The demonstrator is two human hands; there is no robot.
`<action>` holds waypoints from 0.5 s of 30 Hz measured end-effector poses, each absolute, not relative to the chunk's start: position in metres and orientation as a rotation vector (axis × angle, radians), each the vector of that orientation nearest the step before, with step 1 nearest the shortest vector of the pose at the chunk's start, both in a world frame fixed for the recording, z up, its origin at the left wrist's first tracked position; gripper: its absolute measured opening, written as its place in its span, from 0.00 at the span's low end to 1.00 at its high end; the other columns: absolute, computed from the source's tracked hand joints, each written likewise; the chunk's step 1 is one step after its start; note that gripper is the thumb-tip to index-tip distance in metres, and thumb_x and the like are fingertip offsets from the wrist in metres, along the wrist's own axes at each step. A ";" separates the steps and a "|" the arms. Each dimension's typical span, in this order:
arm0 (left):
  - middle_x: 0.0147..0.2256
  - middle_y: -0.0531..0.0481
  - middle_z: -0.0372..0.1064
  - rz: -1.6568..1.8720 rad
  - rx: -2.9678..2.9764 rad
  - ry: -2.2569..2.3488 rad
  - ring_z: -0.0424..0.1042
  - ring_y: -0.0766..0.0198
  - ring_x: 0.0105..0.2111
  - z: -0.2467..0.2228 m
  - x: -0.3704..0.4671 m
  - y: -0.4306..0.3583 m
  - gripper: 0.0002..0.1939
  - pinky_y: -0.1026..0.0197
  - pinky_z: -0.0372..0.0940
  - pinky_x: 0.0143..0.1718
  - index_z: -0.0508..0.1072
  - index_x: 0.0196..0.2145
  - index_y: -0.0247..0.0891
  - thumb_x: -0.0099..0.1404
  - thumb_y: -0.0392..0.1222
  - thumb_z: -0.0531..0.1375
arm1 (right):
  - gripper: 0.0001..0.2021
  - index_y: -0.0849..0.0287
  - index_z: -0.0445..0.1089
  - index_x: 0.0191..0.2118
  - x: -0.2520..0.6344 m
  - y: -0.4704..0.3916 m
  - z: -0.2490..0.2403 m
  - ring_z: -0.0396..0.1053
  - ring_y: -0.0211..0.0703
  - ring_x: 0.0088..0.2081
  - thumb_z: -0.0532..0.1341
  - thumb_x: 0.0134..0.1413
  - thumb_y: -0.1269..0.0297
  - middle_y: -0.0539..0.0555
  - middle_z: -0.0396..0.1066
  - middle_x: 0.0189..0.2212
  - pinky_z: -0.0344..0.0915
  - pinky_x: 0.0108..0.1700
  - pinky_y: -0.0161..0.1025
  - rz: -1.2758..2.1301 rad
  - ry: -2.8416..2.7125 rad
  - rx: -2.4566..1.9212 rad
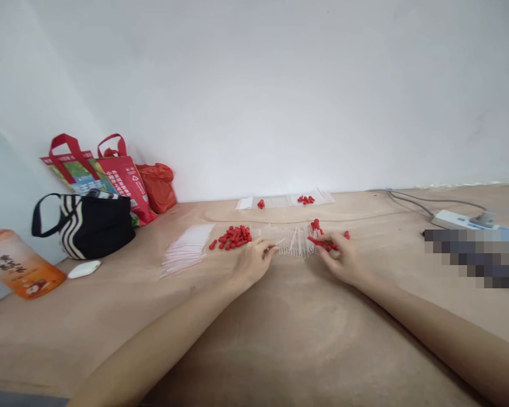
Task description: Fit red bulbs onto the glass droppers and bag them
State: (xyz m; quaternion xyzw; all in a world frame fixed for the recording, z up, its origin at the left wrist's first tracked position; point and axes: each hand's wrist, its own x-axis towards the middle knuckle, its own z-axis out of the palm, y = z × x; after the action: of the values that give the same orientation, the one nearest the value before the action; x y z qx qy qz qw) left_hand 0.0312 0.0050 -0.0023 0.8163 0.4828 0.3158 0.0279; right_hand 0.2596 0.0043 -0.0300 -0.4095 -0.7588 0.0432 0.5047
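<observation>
Bare wood tabletop [280,339] fills the near part of the view, with both forearms reaching across it. The left hand [254,261] has its thumb and fingertips pinched together on what looks like a thin clear tube [281,242], pointing toward the right. The right hand [343,260] is clamped on a red bulb [315,241], its narrow end toward the left. Tube and bulb are apart, so the step in hand looks like lining up one of each; joining them would call for a steady left pinch and the bulb's mouth, too small to make out, set square to the tube's end.

Between the hands lies a row of tubes [297,240]. One heap of bulbs [236,237] sits just beyond the left hand, and more bulbs lie around the right fingers. Clear bags [189,246] are fanned out left of the heap. To the right is a power strip [453,219]. Farther back, near the wall [280,102], lie loose bulbs [306,199] on clear plastic; shopping bags [123,181] stand at the left.
</observation>
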 end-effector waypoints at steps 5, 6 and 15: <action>0.31 0.50 0.70 1.068 2.664 1.311 0.67 0.63 0.33 -0.021 0.018 -0.002 0.08 0.60 0.59 0.39 0.71 0.34 0.37 0.62 0.38 0.52 | 0.14 0.58 0.66 0.42 0.225 -0.001 -0.026 0.66 0.39 0.32 0.52 0.49 0.71 0.55 0.67 0.33 0.64 0.33 0.37 0.271 -1.940 -0.862; 0.32 0.50 0.69 1.072 2.667 1.307 0.67 0.63 0.34 -0.022 0.018 -0.001 0.08 0.59 0.59 0.39 0.70 0.34 0.37 0.63 0.37 0.51 | 0.14 0.57 0.67 0.42 0.222 0.000 -0.027 0.66 0.39 0.33 0.52 0.49 0.72 0.55 0.67 0.34 0.64 0.32 0.37 0.303 -1.939 -0.872; 0.33 0.52 0.70 1.021 2.724 1.220 0.67 0.65 0.35 -0.020 0.019 -0.001 0.09 0.55 0.55 0.45 0.69 0.35 0.38 0.63 0.34 0.50 | 0.05 0.59 0.68 0.30 0.223 0.004 -0.035 0.63 0.37 0.26 0.58 0.47 0.64 0.53 0.66 0.26 0.64 0.27 0.35 0.362 -1.878 -0.976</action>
State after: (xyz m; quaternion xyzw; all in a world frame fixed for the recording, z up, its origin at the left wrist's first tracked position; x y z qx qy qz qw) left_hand 0.0187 -0.0007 -0.0198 0.8635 0.3869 0.3236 -0.0064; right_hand 0.2227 0.0036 -0.0355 -0.3994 -0.7686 0.1483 0.4771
